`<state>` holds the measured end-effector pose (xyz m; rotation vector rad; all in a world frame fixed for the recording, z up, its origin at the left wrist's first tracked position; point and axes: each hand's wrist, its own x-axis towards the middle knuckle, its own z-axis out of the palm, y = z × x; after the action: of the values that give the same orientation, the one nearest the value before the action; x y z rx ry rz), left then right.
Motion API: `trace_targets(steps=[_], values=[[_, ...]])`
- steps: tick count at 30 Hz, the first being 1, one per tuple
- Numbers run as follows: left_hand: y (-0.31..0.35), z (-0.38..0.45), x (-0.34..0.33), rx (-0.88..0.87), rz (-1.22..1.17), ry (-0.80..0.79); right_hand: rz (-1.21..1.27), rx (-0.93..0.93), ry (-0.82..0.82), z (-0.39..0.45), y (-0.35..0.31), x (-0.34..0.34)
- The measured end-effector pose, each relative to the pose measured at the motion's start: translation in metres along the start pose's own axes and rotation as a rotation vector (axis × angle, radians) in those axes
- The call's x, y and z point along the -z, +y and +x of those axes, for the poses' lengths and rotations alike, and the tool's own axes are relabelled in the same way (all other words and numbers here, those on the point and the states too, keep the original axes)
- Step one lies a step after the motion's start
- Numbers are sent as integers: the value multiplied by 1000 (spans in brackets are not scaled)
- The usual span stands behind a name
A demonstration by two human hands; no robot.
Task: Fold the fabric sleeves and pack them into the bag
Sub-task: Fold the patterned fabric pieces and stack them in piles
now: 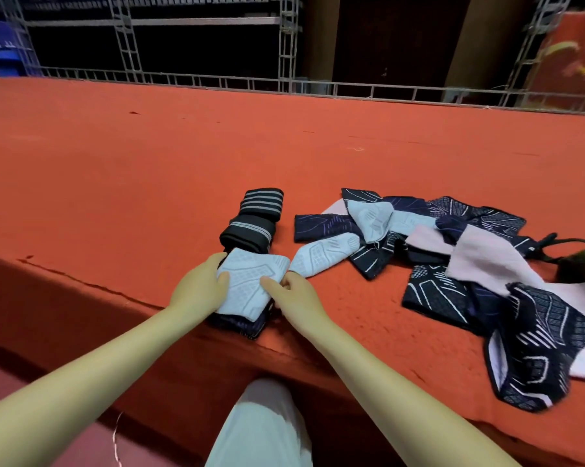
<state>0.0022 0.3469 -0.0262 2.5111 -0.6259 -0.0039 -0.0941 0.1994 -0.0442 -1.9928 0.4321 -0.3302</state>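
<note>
A folded light blue sleeve [250, 284] lies on top of a folded navy one at the near edge of the red table [149, 170]. My left hand [200, 284] grips its left side, thumb on top. My right hand [292, 291] pinches its right edge. Just behind it sit two folded black sleeves with grey stripes [254, 220]. A loose heap of navy patterned, light blue and pink sleeves [469, 264] spreads to the right. A dark bag [580, 264] with black cords lies at the far right edge.
A metal truss rail [318, 85] runs along the table's far edge, with dark shelving behind. The table's near edge drops off under my forearms, where my knee in light trousers [264, 426] shows.
</note>
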Motion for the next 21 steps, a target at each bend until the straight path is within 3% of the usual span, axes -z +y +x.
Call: trace_targets(steps=[2, 5, 9, 13, 17, 21], values=[[1, 0, 1, -24, 82, 13, -54, 35, 20, 3, 3, 4], [13, 1, 6, -213, 253, 160, -136, 68, 162, 18, 16, 20], [50, 6, 2, -362, 68, 199, -336, 91, 348, 44, 46, 57], [86, 26, -24, -370, -103, 121, -345, 71, 421, 59, 62, 84], [109, 56, -48, -324, -83, 49, -367, 55, 418, 77, 69, 104], [105, 80, -69, -231, -72, 2, -274, -81, 403, 100, 73, 119]])
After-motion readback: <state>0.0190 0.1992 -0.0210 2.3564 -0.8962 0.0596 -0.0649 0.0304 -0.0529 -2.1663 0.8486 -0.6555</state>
